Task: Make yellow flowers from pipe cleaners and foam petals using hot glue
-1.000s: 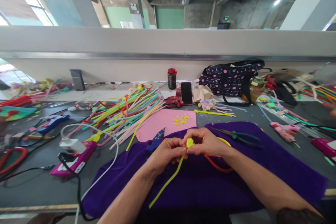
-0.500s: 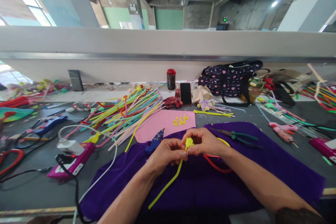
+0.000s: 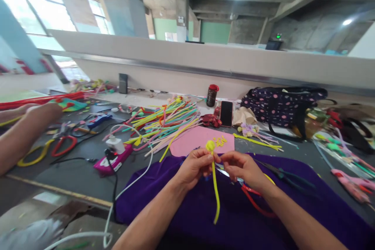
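My left hand (image 3: 197,167) pinches a yellow pipe-cleaner flower (image 3: 210,145) just below its round head. Its fuzzy yellow stem (image 3: 216,191) hangs down over the purple cloth (image 3: 164,187). Close by on the right, my right hand (image 3: 243,168) has its fingers loosely bent and apart, with nothing seen in them. Beneath that hand lie scissors with red and yellow handles (image 3: 256,202), their blades partly covered. Small yellow pieces (image 3: 220,141) rest on a pink sheet (image 3: 187,140) behind the flower.
Dark-handled pliers (image 3: 288,175) lie on the cloth's right side. A heap of coloured pipe cleaners (image 3: 166,119), a phone (image 3: 226,113), a bottle (image 3: 212,95) and a patterned bag (image 3: 281,107) stand behind. At left are a pink power strip (image 3: 113,160) and another person's arm (image 3: 32,136).
The view has swung left, bringing in another person's arm. My right hand has come away from the flower head; my left hand keeps it, with the stem now hanging straighter.
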The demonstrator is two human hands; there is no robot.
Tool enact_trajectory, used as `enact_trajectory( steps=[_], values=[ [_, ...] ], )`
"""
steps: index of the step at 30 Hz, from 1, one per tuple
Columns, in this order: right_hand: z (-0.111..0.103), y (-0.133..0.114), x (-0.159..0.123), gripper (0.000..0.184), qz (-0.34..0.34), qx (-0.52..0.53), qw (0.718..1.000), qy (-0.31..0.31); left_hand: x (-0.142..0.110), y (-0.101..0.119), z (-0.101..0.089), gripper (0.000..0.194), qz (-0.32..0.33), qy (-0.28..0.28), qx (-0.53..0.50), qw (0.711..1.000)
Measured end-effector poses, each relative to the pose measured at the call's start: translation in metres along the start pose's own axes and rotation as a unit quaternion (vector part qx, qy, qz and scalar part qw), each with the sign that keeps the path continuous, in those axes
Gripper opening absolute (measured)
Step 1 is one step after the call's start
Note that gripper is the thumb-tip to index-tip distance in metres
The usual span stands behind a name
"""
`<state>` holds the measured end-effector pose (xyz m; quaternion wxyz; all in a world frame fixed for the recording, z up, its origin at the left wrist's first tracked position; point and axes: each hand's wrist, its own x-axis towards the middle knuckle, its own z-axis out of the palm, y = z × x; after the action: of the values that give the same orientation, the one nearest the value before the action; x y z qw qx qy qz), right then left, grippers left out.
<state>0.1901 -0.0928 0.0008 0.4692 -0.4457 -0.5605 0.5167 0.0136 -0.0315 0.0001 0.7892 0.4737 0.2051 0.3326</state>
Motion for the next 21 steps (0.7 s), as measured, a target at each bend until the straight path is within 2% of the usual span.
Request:
enact_trajectory(
  steps=[2, 5, 7, 11, 16, 21],
  values=[
    [0.006, -0.004, 0.002, 0.023, 0.009, -0.028, 0.999, 0.019, 0.0, 0.001, -0.001, 0.025, 0.038, 0.03, -0.029, 0.998],
    [0.019, -0.016, 0.007, 0.023, 0.004, -0.044, 0.999, 0.005, -0.001, 0.002, -0.001, 0.024, 0.069, 0.064, -0.043, 0.995],
    [0.029, -0.023, 0.01, 0.023, -0.012, -0.056, 0.998, -0.011, -0.002, 0.002, -0.001, 0.026, 0.077, 0.067, -0.031, 0.994],
    [0.043, -0.027, 0.018, 0.024, -0.048, -0.075, 0.996, -0.002, -0.005, 0.002, -0.004, 0.023, 0.101, 0.039, 0.005, 0.994],
    [0.038, -0.02, 0.02, 0.029, -0.034, -0.064, 0.997, -0.016, -0.008, 0.006, -0.005, 0.019, 0.158, 0.027, 0.05, 0.986],
    [0.026, -0.018, 0.019, 0.032, 0.042, -0.006, 0.997, -0.064, -0.01, 0.01, -0.001, 0.02, 0.201, 0.036, 0.085, 0.975]
  ],
)
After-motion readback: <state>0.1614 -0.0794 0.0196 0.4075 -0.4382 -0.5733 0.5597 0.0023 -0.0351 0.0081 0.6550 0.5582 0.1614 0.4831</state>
